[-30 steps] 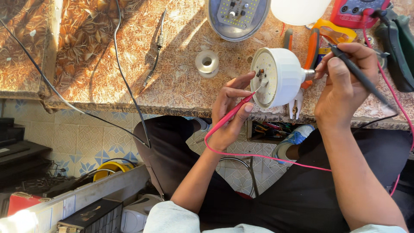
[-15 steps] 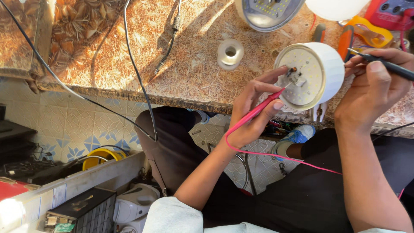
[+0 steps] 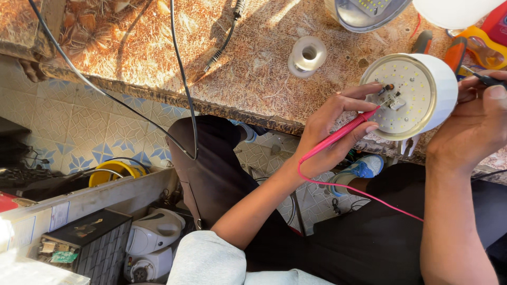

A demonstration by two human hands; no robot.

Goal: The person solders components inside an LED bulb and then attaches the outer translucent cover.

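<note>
The lamp (image 3: pixel 417 92), a round white housing with a disc of small LEDs facing up, sits at the near edge of the bench (image 3: pixel 158 58), overhanging it slightly. The left hand (image 3: pixel 330 134) is closed in a pen grip around a red probe (image 3: pixel 340 135); its tip rests on the LED disc near the centre, beside a small component with an orange top. The index finger of that hand reaches along the lamp's left rim. A red lead (image 3: pixel 359 191) runs from the probe's rear end, loops below the hand and crosses the lap toward the lower right. The right hand (image 3: pixel 475 124) wraps the lamp's right side, fingers curled against the housing, and pinches a black probe (image 3: pixel 488 79) whose body points away from the lamp; where its tip lands cannot be seen. Beyond the lamp, further onto the bench, lies a white spool (image 3: pixel 307 55). To the upper right of the lamp an orange-handled tool (image 3: pixel 454 53) lies partly hidden by the housing. Above the lamp, at the bench's far side, a second lamp part (image 3: pixel 364 13) with a grey rim is partly cut off. Two black cables (image 3: pixel 177 79) run across the bench to the left of the lamp and hang over its edge.
</note>
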